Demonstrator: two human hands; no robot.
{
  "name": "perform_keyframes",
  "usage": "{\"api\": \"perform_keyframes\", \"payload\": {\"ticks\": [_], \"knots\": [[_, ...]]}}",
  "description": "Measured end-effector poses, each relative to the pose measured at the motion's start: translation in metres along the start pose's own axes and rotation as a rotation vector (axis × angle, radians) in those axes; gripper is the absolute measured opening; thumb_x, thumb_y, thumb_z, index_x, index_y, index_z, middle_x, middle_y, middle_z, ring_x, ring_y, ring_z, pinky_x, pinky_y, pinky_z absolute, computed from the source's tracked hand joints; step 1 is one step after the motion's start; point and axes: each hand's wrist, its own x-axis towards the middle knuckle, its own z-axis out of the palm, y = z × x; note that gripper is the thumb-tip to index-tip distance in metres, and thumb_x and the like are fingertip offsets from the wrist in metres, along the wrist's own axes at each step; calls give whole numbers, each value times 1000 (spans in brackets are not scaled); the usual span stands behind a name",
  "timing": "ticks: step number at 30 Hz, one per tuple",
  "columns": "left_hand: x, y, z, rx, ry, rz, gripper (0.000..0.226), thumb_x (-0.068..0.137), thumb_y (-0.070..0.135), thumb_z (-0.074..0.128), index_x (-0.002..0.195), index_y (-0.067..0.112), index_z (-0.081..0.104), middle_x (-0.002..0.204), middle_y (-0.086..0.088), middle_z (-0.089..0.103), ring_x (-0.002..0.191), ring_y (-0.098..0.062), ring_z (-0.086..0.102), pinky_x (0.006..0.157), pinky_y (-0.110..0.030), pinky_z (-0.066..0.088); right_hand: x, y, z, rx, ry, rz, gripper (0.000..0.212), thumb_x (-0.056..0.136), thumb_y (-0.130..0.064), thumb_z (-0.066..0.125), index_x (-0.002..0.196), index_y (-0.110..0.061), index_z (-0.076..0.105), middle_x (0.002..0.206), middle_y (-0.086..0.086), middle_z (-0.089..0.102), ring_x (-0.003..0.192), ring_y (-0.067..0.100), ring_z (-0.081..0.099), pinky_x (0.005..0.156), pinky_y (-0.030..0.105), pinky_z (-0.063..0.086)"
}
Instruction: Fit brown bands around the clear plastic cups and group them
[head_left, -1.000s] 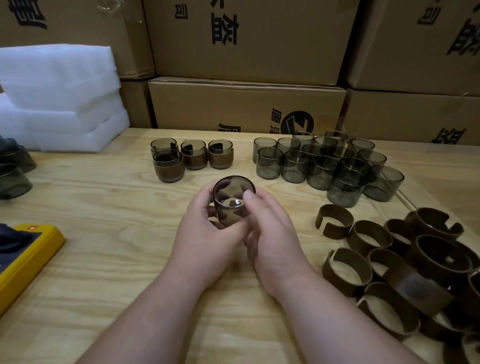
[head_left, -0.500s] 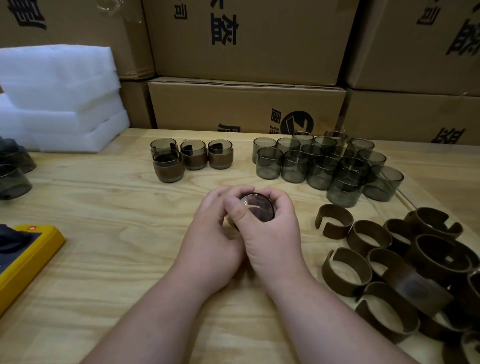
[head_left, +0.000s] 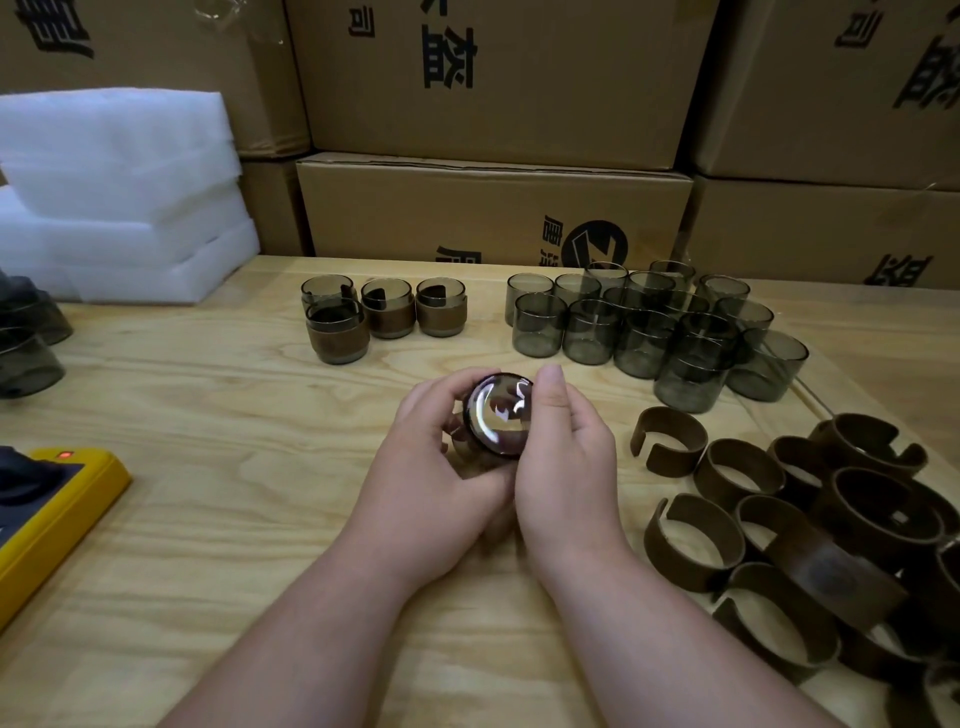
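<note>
Cup (head_left: 500, 415) sits tilted above the table (head_left: 218, 426), gripped between left hand (head_left: 434, 457) and right hand (head_left: 563, 457); to seat its band squarely, I'd rotate and press evenly.

Stacked white foam sheets (head_left: 114, 192) and a yellow plastic device (head_left: 49, 514) rest on a light wooden tabletop (head_left: 208, 467) before brown cardboard boxes (head_left: 493, 208).

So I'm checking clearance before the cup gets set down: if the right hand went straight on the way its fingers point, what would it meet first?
Probably the cluster of bare cups: the right hand points up-table, slightly left. Depth is unclear; it might pass just left of them.
</note>
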Motion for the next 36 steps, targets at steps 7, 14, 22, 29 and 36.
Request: {"api": "perform_keyframes", "payload": {"ticks": [7, 14, 22, 29, 36], "knots": [[4, 0, -2, -112, 41, -28, 54, 62, 47, 77, 115, 53, 65, 114, 17, 72, 102, -4, 69, 85, -32, 57, -5, -4, 0, 85, -154, 5, 37, 96, -48, 49, 95, -23, 77, 98, 7, 78, 95, 27, 75, 86, 49, 62], [4, 4, -4, -142, 74, -48, 44, 67, 44, 77, 109, 52, 67, 102, 21, 74, 90, 1, 69, 72, -12, 51, -8, -6, 1, 76, -217, -20, 40, 85, -40, 65, 116, -14, 70, 108, 8, 76, 104, 26, 73, 96, 54, 57], [4, 0, -3, 4, 5, -4, 62, 75, 4, 77, 118, 48, 67, 121, 22, 66, 117, -3, 62, 98, -31, 54, -6, 2, 2, -11, -170, -71, 56, 61, -47, 82, 109, -27, 61, 101, -2, 75, 93, 12, 74, 80, 31, 59], [2, 2, -1, 51, -7, 42, 74, 70, -2, 77, 115, 54, 59, 121, 30, 63, 115, -4, 61, 98, -30, 51, -3, -3, -1, -49, -42, -111, 26, 85, -30, 82, 98, -19, 61, 84, -11, 72, 73, -1, 67, 62, 13, 50], [1, 1, 1, -26, -14, -26, 60, 63, 32, 81, 117, 48, 61, 116, 24, 69, 109, -2, 65, 94, -28, 54, -7, -4, -2, -113, 89, -189, 28, 101, -37, 42, 94, -24, 67, 87, -12, 72, 82, 5, 69, 70, 20, 54]]}}
